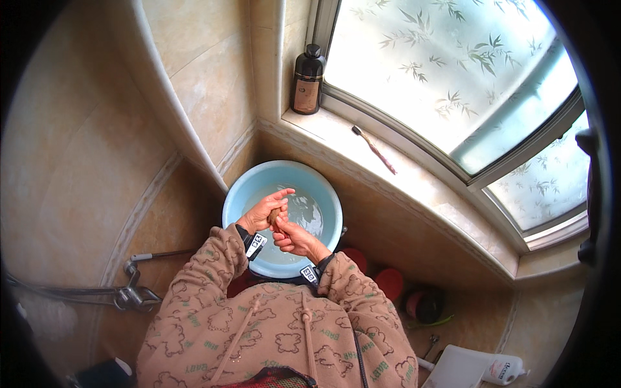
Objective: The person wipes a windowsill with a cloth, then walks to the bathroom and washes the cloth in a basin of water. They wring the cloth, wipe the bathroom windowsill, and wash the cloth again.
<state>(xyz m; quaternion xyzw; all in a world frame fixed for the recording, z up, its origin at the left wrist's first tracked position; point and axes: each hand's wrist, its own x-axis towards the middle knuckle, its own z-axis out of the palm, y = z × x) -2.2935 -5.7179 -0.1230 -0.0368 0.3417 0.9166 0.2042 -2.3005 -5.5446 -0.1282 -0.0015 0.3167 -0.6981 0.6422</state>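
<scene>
A light blue plastic basin (234,194) with water in it stands before me. Over the water, my left hand (264,211) has its index finger stretched out while its other fingers curl around a small brown object (274,218), whose kind I cannot make out. My right hand (296,237) is closed on the lower end of that same object, touching the left hand. Each wrist carries a black strap with a white printed tag.
On the tiled window ledge (436,208) are a dark pump-less bottle (307,82) and a toothbrush (374,149). A metal tap (133,296) is at the left wall. Red round items (389,283) and a white bottle (504,369) lie at the lower right.
</scene>
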